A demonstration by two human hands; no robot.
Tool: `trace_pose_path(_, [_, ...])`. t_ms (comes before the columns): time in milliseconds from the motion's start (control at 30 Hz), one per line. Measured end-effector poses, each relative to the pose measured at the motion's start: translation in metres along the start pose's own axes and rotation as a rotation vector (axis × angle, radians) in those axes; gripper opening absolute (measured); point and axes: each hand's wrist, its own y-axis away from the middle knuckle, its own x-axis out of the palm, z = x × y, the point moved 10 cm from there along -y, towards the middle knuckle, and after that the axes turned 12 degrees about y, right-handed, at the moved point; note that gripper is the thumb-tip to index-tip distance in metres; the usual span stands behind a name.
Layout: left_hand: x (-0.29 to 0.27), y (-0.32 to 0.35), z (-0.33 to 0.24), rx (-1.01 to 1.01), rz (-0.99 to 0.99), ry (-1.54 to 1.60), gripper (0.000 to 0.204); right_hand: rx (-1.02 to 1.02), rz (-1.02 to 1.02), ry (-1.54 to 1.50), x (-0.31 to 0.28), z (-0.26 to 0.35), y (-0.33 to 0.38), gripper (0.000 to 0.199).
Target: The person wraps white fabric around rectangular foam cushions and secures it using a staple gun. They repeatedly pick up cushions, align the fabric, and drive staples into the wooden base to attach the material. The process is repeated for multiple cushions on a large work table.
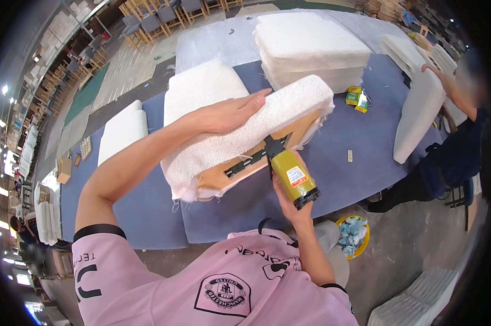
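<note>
An upholstered seat cushion (229,127) in white fabric stands tilted on the blue table, its underside facing me. That underside shows a wooden frame (297,129) with slots and dark green webbing (249,163). My left hand (237,113) lies flat along the top edge of the cushion, fingers stretched out together. A yellow and black staple gun (290,176) is gripped in my right hand (295,209). Its black nose reaches the wooden frame; exact contact cannot be made out. Loose threads and fabric edges hang around the frame.
Stacked white cushions (312,51) stand at the table's far side, near small green and yellow boxes (357,99). More cushions (202,89) lie at left. At right, another person's hand (433,70) holds a white cushion (419,117). A yellow bucket of scraps (366,243) sits on the floor.
</note>
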Motion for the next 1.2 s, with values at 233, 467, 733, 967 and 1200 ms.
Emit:
trace_pose_path(233, [0.013, 0.029, -0.040, 0.027, -0.263, -0.634, 0.056, -0.001, -0.009, -0.090, 0.013, -0.004, -0.012, 0.065])
trace_pose_path(467, [0.026, 0.033, -0.051, 0.218, -0.354, -0.830, 0.059, 0.334, -0.035, -0.172, -0.006, -0.019, -0.001, 0.047])
trace_pose_path(733, [0.030, 0.032, -0.051, 0.189, -0.290, -0.818, 0.080, 0.151, 0.014, -0.188, -0.002, -0.008, -0.005, 0.032])
trace_pose_path(967, [0.032, 0.031, -0.050, 0.150, -0.277, -0.827, 0.098, 0.083, 0.071, -0.143, 0.005, 0.003, -0.005, 0.048])
trace_pose_path(1200, [0.035, 0.035, -0.053, 0.172, -0.137, -0.704, 0.110, 0.052, 0.078, -0.101, 0.013, 0.005, 0.006, 0.070])
